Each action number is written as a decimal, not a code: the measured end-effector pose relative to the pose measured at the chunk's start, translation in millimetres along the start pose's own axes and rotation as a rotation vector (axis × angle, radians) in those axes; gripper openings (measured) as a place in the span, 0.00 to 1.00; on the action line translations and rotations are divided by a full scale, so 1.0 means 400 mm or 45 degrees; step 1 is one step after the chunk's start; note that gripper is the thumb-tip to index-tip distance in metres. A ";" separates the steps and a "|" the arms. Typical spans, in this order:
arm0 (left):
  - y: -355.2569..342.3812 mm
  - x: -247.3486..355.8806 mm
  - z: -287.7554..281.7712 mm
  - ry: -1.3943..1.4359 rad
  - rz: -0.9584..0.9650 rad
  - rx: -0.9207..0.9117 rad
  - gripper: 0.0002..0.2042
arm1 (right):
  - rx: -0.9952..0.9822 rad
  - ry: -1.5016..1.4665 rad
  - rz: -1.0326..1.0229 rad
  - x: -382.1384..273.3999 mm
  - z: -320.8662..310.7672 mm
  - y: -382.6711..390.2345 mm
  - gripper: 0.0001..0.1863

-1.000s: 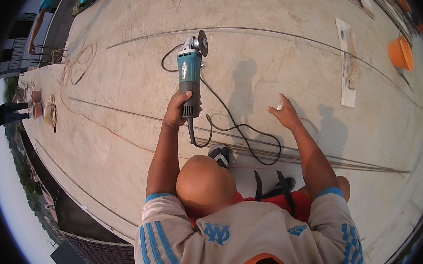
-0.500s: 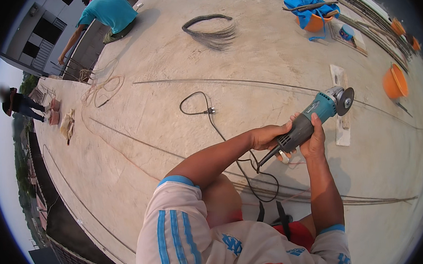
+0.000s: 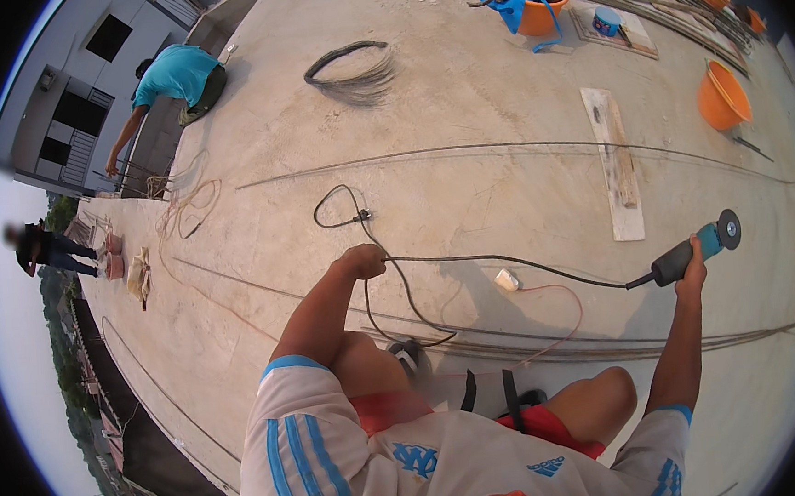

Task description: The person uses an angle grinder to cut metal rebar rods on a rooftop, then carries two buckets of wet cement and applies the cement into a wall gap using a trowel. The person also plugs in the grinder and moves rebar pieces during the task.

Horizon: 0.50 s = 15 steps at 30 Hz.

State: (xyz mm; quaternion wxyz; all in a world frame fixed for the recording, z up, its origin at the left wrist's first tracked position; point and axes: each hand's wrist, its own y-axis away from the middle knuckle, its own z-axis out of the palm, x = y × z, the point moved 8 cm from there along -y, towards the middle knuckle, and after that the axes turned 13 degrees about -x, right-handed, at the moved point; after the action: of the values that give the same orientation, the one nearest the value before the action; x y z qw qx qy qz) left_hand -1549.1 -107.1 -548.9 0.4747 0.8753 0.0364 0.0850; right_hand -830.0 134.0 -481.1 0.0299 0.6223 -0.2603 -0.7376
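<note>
My right hand [image 3: 692, 264] holds a teal and black angle grinder [image 3: 671, 264] out to the right, its disc [image 3: 729, 228] at the far end. My left hand [image 3: 363, 260] is closed on the grinder's black cord [image 3: 495, 257], which stretches between my hands. Below my left hand the cord loops down near my feet; its plug [image 3: 363, 215] lies on the concrete above that hand. A small white block [image 3: 508, 279] with a thin red wire rests on the floor between my hands. Long thin steel bars [image 3: 708, 345] lie across the floor beneath my arms.
A crouched co-worker [image 3: 174, 79] is at the upper left ledge, another person [image 3: 52, 247] stands near the left edge. A wire bundle [image 3: 348, 72], a board [image 3: 614, 178], an orange bucket [image 3: 723, 96] and a tub with blue sheeting [image 3: 538, 17] lie around.
The grinder has moved from upright in my left hand, through both hands, to my right hand farther right. My left hand has let go of it and taken the cord, pulling leftward from it.
</note>
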 end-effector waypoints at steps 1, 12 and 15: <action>0.024 -0.044 0.020 0.014 -0.128 -0.090 0.17 | 0.027 0.087 0.028 0.044 -0.074 -0.014 0.31; 0.484 -0.332 0.042 0.821 -0.674 1.198 0.22 | 0.224 0.092 0.407 0.605 -0.329 -0.024 0.34; 0.482 -0.282 0.018 0.731 -0.689 1.087 0.23 | 0.186 0.202 0.404 0.631 -0.339 -0.042 0.33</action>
State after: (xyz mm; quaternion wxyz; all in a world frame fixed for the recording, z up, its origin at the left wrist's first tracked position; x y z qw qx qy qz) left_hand -1662.0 -234.7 -404.0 0.0555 0.8907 0.4171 0.1723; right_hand -755.3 8.5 -728.3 0.1211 0.6302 -0.4048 -0.6514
